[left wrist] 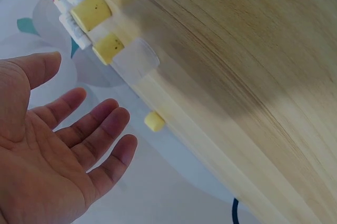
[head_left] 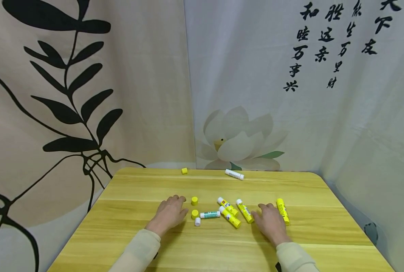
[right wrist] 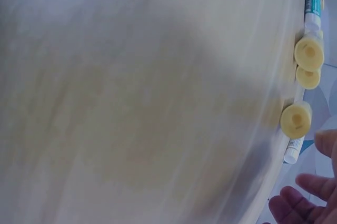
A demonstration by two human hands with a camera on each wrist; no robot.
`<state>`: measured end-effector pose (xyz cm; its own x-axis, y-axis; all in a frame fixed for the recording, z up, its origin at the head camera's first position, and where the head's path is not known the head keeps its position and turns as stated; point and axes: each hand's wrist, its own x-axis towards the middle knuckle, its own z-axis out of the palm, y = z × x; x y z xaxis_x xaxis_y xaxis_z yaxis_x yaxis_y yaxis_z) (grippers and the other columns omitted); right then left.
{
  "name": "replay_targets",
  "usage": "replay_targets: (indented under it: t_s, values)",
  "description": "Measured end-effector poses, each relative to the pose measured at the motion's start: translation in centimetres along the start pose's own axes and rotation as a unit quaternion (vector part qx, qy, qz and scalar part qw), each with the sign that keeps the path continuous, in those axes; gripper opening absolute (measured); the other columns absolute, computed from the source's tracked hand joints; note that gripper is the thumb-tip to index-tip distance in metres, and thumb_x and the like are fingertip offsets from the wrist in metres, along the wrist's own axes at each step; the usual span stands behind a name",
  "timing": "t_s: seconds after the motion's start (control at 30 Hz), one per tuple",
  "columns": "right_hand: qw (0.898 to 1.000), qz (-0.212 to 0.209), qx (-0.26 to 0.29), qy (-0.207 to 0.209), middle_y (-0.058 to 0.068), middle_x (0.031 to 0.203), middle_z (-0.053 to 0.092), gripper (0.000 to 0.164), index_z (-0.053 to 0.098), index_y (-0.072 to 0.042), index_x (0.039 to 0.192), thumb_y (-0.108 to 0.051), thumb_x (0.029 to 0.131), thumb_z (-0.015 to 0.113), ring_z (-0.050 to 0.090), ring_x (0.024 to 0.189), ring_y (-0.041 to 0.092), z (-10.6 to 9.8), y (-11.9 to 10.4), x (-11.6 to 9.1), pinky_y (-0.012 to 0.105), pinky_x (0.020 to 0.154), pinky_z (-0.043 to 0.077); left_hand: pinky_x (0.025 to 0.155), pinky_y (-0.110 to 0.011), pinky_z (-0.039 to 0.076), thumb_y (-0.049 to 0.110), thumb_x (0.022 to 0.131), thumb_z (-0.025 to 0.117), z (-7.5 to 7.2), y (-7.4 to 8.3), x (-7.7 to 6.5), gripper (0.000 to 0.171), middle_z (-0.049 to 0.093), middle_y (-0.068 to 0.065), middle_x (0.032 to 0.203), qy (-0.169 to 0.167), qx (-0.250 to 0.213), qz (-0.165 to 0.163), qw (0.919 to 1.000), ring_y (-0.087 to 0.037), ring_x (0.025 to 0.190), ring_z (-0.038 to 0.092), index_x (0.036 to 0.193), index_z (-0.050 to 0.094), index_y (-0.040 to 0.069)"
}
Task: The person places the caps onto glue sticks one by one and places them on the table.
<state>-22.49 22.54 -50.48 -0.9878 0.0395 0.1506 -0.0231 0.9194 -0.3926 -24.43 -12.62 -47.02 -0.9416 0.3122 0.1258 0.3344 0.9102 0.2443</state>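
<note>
My left hand is over the left part of the table, fingers spread and holding nothing; the left wrist view shows its palm bare. Nearest to it stand two yellow caps, with a small white cap and a white glue stick with a teal label beyond. My right hand sits between a yellow glue stick on its left and another yellow glue stick on its right, gripping neither. Two more yellow glue sticks lie side by side mid-table.
Near the table's far edge lie a white glue stick and a small yellow cap. The wooden table has rounded far corners. Behind it hangs a printed cloth with black leaves, a flower and writing.
</note>
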Motion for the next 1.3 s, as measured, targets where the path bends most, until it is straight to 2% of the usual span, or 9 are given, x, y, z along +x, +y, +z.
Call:
replay_targets:
  t_s: [0.2,0.77,1.3]
  values:
    - [1.000,-0.011,-0.013,-0.007,0.031,0.123,0.056,0.052,0.060,0.007,0.127,-0.035,0.096,0.063,0.056,0.111,0.048,0.3,-0.5,0.1,0.061,0.094,0.045,0.088,-0.053,0.049,0.027,0.095,0.068,0.0,0.2,-0.1,0.037,0.063,-0.016,0.115,0.001,-0.002,0.000,1.0000,-0.034,0.108,0.059,0.123,0.062,0.004]
    - [0.999,-0.026,-0.023,-0.002,0.026,0.116,0.060,0.047,0.063,0.006,0.123,-0.033,0.096,0.063,0.060,0.104,0.042,0.9,-1.4,0.3,0.056,0.086,0.050,0.087,-0.052,0.050,0.027,0.096,0.068,0.0,0.6,0.0,0.038,0.063,-0.017,0.117,0.002,0.011,0.009,0.9999,-0.035,0.108,0.059,0.124,0.061,0.003]
    - [0.999,-0.034,-0.019,-0.022,0.027,0.116,0.059,0.047,0.061,0.010,0.124,-0.029,0.097,0.063,0.059,0.106,0.043,1.2,-1.8,0.6,0.055,0.090,0.049,0.086,-0.051,0.051,0.029,0.095,0.068,0.0,0.4,-0.2,0.037,0.063,-0.015,0.114,0.003,0.014,0.013,0.9998,-0.033,0.105,0.060,0.123,0.062,0.004]
